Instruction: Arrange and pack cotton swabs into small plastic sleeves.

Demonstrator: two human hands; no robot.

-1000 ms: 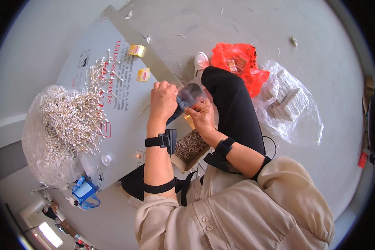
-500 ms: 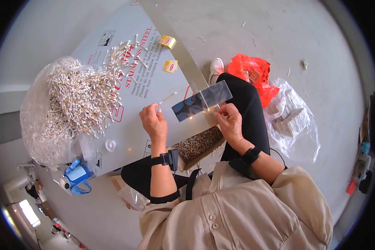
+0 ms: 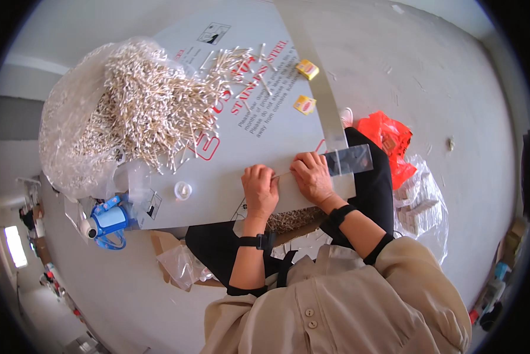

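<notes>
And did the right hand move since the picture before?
Yes: the right hand moved left, inward from the right edge of the tabletop.

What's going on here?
A person works bare-handed at a metal-topped table. The left hand pinches a thin stick reaching toward the right hand; whether the right grips it is hidden. A dark glossy strip juts past the table edge beside the right hand. Cotton swabs spill from a clear bag on the left; two yellow boxes sit farther off.
</notes>
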